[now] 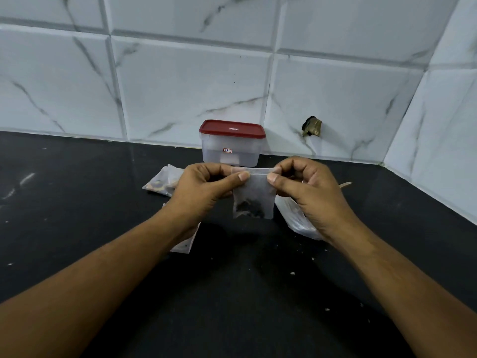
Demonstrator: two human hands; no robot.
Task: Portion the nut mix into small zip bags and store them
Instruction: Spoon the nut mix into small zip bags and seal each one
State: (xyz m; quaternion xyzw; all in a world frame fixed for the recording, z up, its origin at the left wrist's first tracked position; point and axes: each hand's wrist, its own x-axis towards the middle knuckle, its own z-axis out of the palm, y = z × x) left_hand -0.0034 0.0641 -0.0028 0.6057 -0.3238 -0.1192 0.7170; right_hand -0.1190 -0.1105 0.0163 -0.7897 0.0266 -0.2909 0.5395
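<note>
- container (232, 153), clear front wall: small sticker (227, 150), red border on white; first character looks like "1", the rest is too small to read
- red lid (231, 129): small white brand mark (233, 129) on top, illegible
- no other text visible

Black countertop (77, 228): red-lidded clear container (231, 148) set at the back edge. Filled zip bag (161, 183) laid front-left of it, flat bags (184, 244) nearer, crumpled plastic bag (296, 218) at right. Crumbs (292, 273) scattered across the front.
</note>
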